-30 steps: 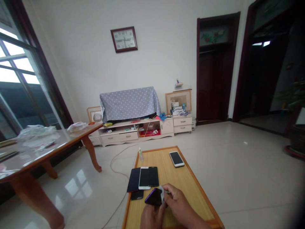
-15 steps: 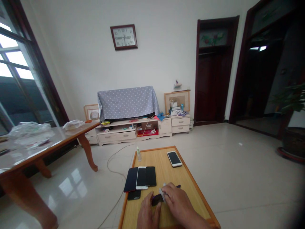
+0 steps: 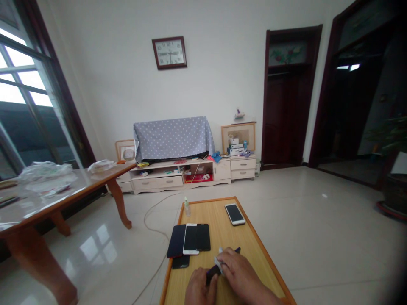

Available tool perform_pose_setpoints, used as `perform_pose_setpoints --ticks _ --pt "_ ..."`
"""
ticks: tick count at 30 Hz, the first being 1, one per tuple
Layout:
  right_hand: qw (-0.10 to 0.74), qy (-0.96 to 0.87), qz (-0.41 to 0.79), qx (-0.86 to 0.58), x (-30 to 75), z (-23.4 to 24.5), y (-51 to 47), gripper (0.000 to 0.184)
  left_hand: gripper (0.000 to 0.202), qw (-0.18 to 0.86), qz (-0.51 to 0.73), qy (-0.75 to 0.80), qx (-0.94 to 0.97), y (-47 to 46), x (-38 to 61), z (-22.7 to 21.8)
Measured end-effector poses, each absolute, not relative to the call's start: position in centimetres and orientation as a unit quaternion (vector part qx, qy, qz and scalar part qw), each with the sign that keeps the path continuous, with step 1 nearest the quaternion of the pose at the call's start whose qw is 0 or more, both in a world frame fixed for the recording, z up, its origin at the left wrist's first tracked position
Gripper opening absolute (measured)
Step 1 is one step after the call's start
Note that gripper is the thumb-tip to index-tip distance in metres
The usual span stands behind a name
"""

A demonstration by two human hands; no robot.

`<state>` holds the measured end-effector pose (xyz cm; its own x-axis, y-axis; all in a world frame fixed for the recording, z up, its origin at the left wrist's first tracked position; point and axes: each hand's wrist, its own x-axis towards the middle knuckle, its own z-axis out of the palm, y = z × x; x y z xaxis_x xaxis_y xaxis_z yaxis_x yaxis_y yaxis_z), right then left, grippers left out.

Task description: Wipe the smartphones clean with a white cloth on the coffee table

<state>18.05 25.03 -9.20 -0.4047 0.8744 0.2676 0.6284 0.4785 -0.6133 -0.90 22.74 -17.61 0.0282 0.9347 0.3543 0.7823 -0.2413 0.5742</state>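
Observation:
Over the near end of the small wooden table, my left hand (image 3: 200, 287) grips the near end of a dark phone (image 3: 212, 273) between thumb and fingers. My right hand (image 3: 238, 270) is closed on a crumpled white wipe or tissue (image 3: 218, 262), pressed against the phone. A dark tip shows beyond the right hand; whether it belongs to the same phone is unclear. To the left lie a dark blue phone or case (image 3: 177, 240), a white-framed phone (image 3: 191, 239), a black phone (image 3: 203, 237) and a smaller black phone (image 3: 181, 262), partly overlapping.
A white phone (image 3: 235, 214) lies at the table's far right. A small clear bottle (image 3: 187, 208) stands at the far left corner. The wooden table (image 3: 219, 207) has a raised orange-brown rim. A larger table (image 3: 92, 180) with plastic bags stands left, and a cable (image 3: 146, 220) runs along the floor.
The held phone has tilted, showing less of its face. Both hands stay close together, the wipe still in the right. The whole view has shifted slightly.

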Motion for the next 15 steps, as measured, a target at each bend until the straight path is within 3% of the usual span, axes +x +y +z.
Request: perform_pose_setpoints --ticks 15 --pt "0.284 -0.809 0.237 -0.456 17.9 -10.4 25.8 0.026 0.034 0.128 0.346 0.609 0.702 22.8 -0.9 -17.4"
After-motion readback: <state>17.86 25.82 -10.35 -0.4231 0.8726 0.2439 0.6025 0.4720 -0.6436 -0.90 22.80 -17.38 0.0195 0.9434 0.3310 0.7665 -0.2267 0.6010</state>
